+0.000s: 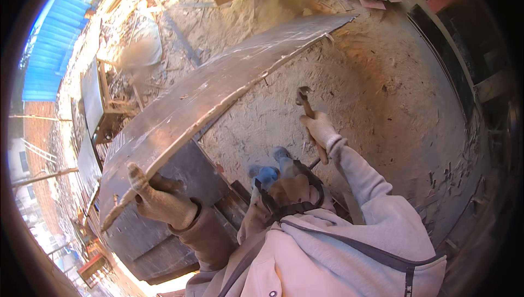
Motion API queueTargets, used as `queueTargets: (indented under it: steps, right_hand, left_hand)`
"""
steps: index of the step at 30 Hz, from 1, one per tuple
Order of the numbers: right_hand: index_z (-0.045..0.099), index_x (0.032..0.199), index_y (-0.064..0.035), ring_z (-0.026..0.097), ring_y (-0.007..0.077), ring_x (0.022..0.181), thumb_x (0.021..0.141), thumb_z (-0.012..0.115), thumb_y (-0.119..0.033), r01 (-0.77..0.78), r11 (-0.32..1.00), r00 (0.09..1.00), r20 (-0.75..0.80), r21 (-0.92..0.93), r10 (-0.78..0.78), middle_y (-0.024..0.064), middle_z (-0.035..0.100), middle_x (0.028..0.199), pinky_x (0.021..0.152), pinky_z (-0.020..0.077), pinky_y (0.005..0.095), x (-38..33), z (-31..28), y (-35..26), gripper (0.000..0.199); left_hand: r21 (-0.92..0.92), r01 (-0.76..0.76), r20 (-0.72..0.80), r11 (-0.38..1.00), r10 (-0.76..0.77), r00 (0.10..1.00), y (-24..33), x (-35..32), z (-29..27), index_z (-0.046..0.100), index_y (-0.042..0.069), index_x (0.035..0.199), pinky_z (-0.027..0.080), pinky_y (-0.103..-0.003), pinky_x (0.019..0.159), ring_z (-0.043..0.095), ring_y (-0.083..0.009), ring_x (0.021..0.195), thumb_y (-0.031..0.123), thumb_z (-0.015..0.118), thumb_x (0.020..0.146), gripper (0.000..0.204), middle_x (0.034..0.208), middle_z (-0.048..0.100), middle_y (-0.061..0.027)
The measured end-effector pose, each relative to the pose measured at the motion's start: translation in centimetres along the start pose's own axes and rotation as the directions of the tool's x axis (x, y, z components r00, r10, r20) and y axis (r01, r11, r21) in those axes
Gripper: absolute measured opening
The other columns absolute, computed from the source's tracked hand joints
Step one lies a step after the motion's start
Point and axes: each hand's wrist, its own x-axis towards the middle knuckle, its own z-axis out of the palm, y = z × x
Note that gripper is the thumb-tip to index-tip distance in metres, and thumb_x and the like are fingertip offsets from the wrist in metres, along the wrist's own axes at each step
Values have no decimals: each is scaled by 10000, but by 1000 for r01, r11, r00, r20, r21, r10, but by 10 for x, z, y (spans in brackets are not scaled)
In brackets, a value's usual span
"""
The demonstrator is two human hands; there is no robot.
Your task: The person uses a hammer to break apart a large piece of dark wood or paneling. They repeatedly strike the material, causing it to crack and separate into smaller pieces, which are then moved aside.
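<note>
so, at the far left, blue corrugated sheeting [60, 46] stands above a brick wall [41, 158]. next comes the left hand [161, 199], in a pale, dirt-stained glove, its fingers wrapped about the near edge of a large brown panel [202, 92]. that panel runs slantwise from just past this hand to the upper right, its rough, pale edge facing the person. below it, near the left sleeve, lie dark boards [150, 240], partly overlapping. in the middle, two blue-toned shoes [267, 176] show on the dusty ground [376, 128]. right of them, the right hand [319, 129], also gloved, grips a hammer [307, 106] by its wooden handle, the metal head pointing away from the person and apart from the panel. farther right, a long black board [445, 57] borders the ground.
</note>
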Motion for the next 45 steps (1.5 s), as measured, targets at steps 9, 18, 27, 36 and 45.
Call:
queueTargets:
  steps: [9, 18, 27, 36, 45]
  right_hand:
    - [603, 1007, -13, 531, 160, 474, 971, 669, -315, 287, 951, 925, -223, -113, -306, 32, 559, 677, 450, 458, 366, -17, 33, -62, 311]
    - [602, 957, -17, 549, 166, 472, 947, 698, -178, 11, 982, 994, 108, 189, -32, 37, 575, 645, 402, 442, 359, 88, 147, 16, 188]
    - [586, 917, -82, 528, 148, 446, 917, 721, -180, -169, 984, 983, -60, 53, 172, 13, 539, 632, 378, 426, 353, 78, 97, 89, 167]
    - [541, 947, -67, 537, 161, 474, 916, 746, -212, -431, 902, 891, -149, 15, 428, 26, 544, 664, 405, 448, 362, 26, 126, 178, 254]
    - [547, 883, -109, 518, 120, 482, 959, 728, -266, -383, 913, 907, -129, 138, 400, -3, 540, 663, 401, 431, 323, 10, 149, 197, 252]
  left_hand:
    - [-273, -149, 146, 950, 194, 970, 20, 13, 18, 731, -37, 1126, 525, -224, 462, 661, -179, 528, 240, 678, 1008, 305, 707, 697, -145]
    - [488, -866, 873, 111, -80, 481, -212, 103, -47, 241, 57, 1631, 137, -549, 1286, 230, -375, 1562, 692, 861, 638, 1332, 1666, 305, -190]
    - [910, -410, 370, -66, -320, 872, -375, 176, -134, 205, 55, 1642, 167, -507, 1290, 185, -345, 1588, 790, 671, 794, 1214, 1714, 209, -167]
    - [916, 247, 4, 316, -623, 782, -501, 268, -206, 488, -16, 1500, 435, -450, 1142, 550, -367, 1359, 676, 853, 729, 1098, 1453, 583, -234]
    - [402, 552, 291, 730, -674, 679, -335, 223, -172, 710, 2, 1096, 590, -387, 718, 679, -212, 796, 354, 700, 1012, 362, 985, 728, -92]
